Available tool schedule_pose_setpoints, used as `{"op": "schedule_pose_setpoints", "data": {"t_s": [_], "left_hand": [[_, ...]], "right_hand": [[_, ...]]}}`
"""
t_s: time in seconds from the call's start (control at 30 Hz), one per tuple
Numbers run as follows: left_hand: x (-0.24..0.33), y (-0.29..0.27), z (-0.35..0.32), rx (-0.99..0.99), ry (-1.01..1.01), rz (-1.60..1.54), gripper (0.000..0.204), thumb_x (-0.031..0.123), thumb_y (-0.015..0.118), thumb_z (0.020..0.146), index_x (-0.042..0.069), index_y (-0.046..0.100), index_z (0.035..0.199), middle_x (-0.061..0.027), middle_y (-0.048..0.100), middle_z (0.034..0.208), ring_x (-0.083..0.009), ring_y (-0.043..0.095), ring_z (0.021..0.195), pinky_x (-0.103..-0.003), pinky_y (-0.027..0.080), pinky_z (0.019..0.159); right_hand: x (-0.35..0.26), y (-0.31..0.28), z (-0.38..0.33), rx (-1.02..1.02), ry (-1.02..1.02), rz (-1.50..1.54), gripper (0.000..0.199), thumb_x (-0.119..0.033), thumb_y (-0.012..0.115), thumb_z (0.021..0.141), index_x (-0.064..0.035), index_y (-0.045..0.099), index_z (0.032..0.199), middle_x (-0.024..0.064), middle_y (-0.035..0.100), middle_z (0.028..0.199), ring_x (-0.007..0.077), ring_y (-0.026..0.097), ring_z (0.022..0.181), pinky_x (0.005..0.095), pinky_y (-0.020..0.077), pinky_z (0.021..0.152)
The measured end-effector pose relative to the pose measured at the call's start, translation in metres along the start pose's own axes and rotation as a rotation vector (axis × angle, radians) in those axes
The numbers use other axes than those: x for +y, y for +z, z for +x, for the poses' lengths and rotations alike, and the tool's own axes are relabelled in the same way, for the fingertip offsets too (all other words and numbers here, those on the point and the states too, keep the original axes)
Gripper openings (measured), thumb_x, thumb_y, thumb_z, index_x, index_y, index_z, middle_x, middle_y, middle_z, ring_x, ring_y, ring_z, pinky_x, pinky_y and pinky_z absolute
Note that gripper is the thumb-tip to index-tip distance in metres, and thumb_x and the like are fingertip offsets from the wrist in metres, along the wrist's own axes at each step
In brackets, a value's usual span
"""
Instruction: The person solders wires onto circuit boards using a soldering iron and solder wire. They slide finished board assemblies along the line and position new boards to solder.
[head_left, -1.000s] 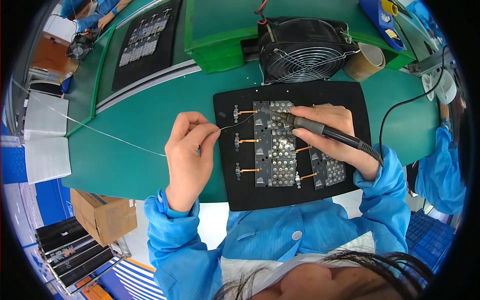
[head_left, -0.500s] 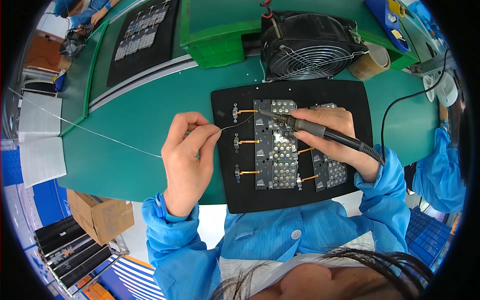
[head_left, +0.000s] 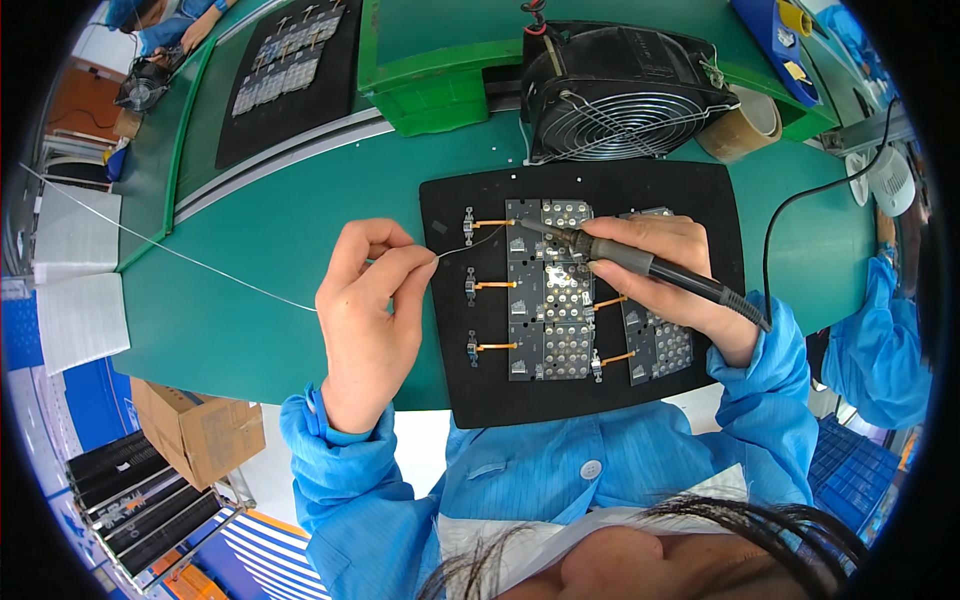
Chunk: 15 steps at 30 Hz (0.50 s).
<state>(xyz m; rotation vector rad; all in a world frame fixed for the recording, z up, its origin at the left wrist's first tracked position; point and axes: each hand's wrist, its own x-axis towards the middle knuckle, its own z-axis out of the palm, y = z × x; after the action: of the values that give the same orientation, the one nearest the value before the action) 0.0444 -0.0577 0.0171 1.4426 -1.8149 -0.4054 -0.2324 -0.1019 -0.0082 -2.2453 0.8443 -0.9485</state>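
My right hand [head_left: 660, 265] is closed round a soldering iron [head_left: 650, 268], whose tip points left at the top of the left column of circuit boards [head_left: 527, 290]. Between thumb and forefinger, my left hand [head_left: 375, 300] pinches a thin solder wire [head_left: 462, 250]. The wire's short end reaches close to the iron's tip; whether they touch I cannot tell. Its long tail trails off to the upper left. Small connectors on orange flex strips [head_left: 494, 285] stick out from the boards' left side. A second column of boards [head_left: 655, 345] lies partly under my right hand. All rest on a black mat [head_left: 500, 405].
A black fan [head_left: 625, 90] with a wire grille stands behind the mat, beside a tape roll [head_left: 745, 125]. Left of it is a green bin [head_left: 430, 100]. The iron's cord [head_left: 775, 215] loops at the right. Another mat [head_left: 290, 90] with boards lies far left. Co-workers' sleeves show at the edges.
My left hand has shifted slightly left, drawing the solder wire's end back a little from the board. My right hand and the soldering iron stay nearly still.
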Motion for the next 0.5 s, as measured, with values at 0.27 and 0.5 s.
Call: {"op": "schedule_pose_setpoints", "data": {"t_s": [0.27,0.5], "left_hand": [[0.001,0.001,0.001,-0.016,-0.004,-0.021,0.011,-0.011,0.069,0.075,-0.002,0.066,0.081,-0.0083,0.055,0.090,-0.0186,0.057,0.071,-0.028,0.044,0.054],[-0.002,0.010,0.008,-0.027,0.009,-0.043,0.010,-0.011,0.068,0.075,-0.004,0.066,0.081,-0.0081,0.055,0.090,-0.0174,0.057,0.072,-0.027,0.046,0.057]], "right_hand": [[0.001,0.001,0.000,-0.002,-0.016,0.026,0.034,-0.011,0.076,0.078,0.0024,0.067,0.108,0.0152,0.071,0.082,0.0234,0.070,0.069,0.0290,0.0541,0.059],[0.001,0.001,0.002,-0.013,-0.027,0.010,0.034,-0.011,0.076,0.078,0.0017,0.067,0.109,0.0146,0.071,0.083,0.0236,0.071,0.071,0.0293,0.0550,0.060]]}}
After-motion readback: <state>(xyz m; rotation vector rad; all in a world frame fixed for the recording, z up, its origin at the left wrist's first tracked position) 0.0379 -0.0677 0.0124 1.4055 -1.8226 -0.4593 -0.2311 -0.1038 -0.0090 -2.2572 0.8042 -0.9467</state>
